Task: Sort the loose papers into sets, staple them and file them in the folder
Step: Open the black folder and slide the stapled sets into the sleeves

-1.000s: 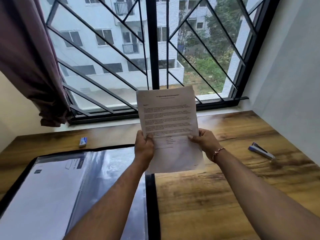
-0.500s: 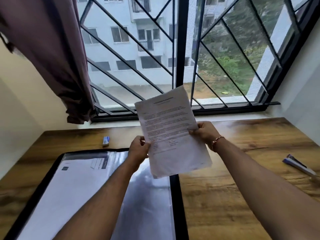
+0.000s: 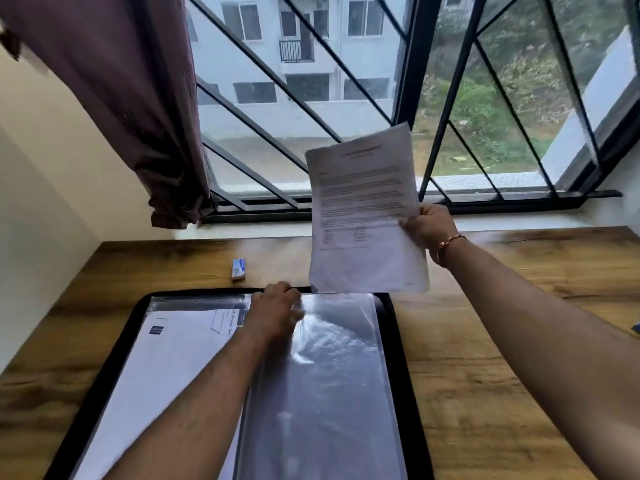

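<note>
the right hand holds a set of papers up in the air, above the far part of the desk and in front of the window. its fingers are closed on the sheets' right edge, thumb on the printed face, and the sheets stand nearly upright, tilted a little. a bracelet sits on that wrist.

the left hand is down on the open folder, at the far end near its middle fold. its fingers are curled at the top edge of a clear sleeve; whether they pinch the plastic or only rest on it cannot be told. the papers' lower edge hangs just above the folder's far rim, right of the left hand.

the folder lies flat on the near left of the desk, black-rimmed. its left sleeve holds a printed sheet; the right sleeve shines with glare. a small blue and white box lies on the desk just beyond the folder. a dark curtain hangs at far left.
</note>
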